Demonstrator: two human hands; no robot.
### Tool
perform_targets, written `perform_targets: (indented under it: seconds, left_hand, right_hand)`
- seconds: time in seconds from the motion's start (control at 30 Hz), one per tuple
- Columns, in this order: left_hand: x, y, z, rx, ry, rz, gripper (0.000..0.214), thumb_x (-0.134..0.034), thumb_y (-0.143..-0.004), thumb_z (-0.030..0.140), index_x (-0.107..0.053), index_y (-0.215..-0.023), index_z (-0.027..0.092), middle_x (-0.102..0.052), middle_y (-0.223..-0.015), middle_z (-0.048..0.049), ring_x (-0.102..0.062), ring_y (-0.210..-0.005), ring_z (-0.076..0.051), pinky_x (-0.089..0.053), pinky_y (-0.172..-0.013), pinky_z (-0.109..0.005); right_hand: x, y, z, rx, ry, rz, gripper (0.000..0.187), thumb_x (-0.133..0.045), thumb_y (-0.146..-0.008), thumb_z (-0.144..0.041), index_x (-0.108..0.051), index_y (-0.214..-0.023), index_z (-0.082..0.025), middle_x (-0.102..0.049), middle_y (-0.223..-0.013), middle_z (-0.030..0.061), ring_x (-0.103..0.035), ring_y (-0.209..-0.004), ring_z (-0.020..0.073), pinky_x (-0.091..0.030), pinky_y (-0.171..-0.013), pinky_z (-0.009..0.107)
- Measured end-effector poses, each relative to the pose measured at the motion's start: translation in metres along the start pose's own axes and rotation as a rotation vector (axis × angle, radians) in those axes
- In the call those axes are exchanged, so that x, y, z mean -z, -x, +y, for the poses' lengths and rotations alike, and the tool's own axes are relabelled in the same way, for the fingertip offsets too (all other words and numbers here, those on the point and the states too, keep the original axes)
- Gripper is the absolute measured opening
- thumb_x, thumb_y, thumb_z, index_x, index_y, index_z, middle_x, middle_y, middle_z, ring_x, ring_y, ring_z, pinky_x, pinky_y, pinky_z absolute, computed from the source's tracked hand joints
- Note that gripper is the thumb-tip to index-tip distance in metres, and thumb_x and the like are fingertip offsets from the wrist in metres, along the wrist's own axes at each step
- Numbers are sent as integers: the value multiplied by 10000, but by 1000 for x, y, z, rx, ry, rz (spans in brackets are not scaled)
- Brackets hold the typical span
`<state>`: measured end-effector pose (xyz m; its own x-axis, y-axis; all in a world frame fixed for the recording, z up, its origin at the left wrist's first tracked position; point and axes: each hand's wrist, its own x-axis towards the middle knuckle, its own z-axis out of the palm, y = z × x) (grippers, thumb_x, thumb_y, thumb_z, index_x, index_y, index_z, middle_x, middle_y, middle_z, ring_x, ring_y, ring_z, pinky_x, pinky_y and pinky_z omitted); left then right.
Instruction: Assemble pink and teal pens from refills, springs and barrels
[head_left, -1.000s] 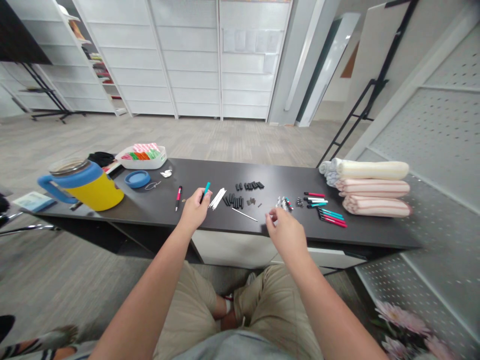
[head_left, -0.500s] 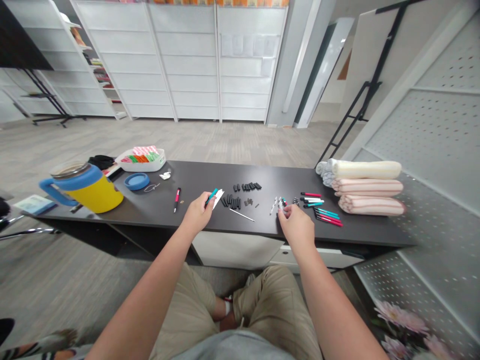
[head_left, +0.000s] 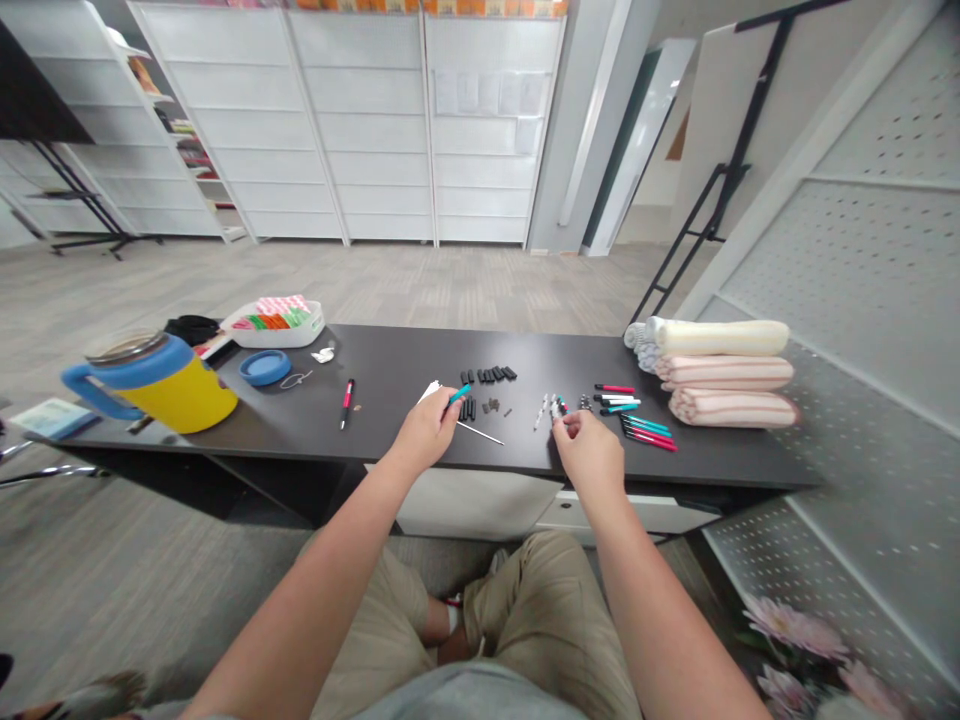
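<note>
Hands (head_left: 427, 430) apart near table's front edge (head_left: 517, 463), teal barrel (head_left: 459, 394) in left.

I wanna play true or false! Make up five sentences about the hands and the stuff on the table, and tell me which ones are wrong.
1. The left hand holds a teal pen barrel. True.
2. The yellow and blue mug stands at the right end of the dark table. False: it is at the left end.
3. The rolled towels are at the right end. True.
4. The red and black pen is in the right hand. False: it lies on the table, left of the left hand.
5. The white basket holds colourful things. True.
</note>
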<state>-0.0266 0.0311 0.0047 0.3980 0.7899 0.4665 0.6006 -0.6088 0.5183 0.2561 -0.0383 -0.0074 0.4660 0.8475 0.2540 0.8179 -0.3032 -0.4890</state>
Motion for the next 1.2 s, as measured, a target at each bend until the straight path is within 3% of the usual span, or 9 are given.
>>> perform_targets:
  seconds: [0.13, 0.3, 0.37, 0.5, 0.57, 0.77, 0.9, 1.2]
  left_hand:
    - [-8, 2, 2, -51, -68, -54, 257, -404, -1076, 329, -617, -1175, 224, -692, -1037, -95, -655, -987, -259, -499, -889, -377]
    - [-8, 4, 2, -88, -70, -108, 250, -415, -1082, 346, -637, -1088, 230, -692, -1018, -83, -644, -947, -252, -494, -849, -370]
    - [-8, 3, 3, -113, -88, -129, 269, -404, -1089, 354, -640, -1081, 225, -697, -1039, -85, -641, -960, -251, -490, -858, -371]
    - [-7, 1, 5, -161, -114, -150, 290, -403, -1093, 356, -652, -1149, 219, -700, -1075, -93, -633, -995, -255, -489, -891, -379]
    - [-6, 1, 5, -168, -128, -168, 292, -409, -1090, 354, -659, -1151, 217, -693, -1050, -95, -628, -978, -254, -492, -880, -377]
    - [-6, 2, 2, -192, -150, -190, 294, -406, -1090, 339, -659, -1158, 206, -678, -1020, -92, -613, -949, -253, -489, -844, -378]
    - [-5, 3, 3, -186, -164, -212, 287, -413, -1085, 317, -664, -1185, 220, -678, -1034, -91, -620, -978, -252, -487, -861, -373]
    - [-4, 3, 4, -211, -151, -219, 290, -423, -1088, 327, -673, -1185, 217, -684, -1034, -88, -622, -978, -247, -488, -874, -369]
  right_hand:
    - [-2, 4, 8, 34, -135, 64, 269, -604, -934, -472, -704, -953, -223, -780, -941, 70, -722, -857, 251, -459, -769, 321]
    - [-2, 14, 0, 92, -365, -40, 319, -620, -936, -526, -714, -964, -223, -748, -779, 29, -670, -646, 196, -468, -699, 299]
    - [-3, 18, -10, 205, -399, -82, 336, -597, -962, -525, -728, -977, -216, -736, -771, 32, -646, -633, 188, -474, -690, 298]
    - [-3, 25, -35, 487, -454, -106, 339, -522, -1029, -457, -751, -1047, -208, -762, -972, 83, -675, -784, 203, -516, -768, 316]
    - [-3, 27, -46, 550, -471, -103, 320, -523, -1038, -425, -759, -1084, -214, -767, -1022, 86, -686, -831, 209, -529, -791, 322]
    - [-3, 28, -62, 477, -473, -98, 230, -627, -998, -410, -759, -1050, -229, -791, -942, 31, -702, -749, 186, -525, -727, 301]
    - [-2, 26, -65, 539, -435, -97, 250, -605, -1011, -408, -770, -957, -229, -788, -909, 34, -704, -761, 196, -524, -740, 307]
    - [-8, 25, -66, 629, -445, -56, 209, -635, -1014, -366, -806, -1012, -247, -814, -983, 37, -758, -871, 220, -570, -813, 319]
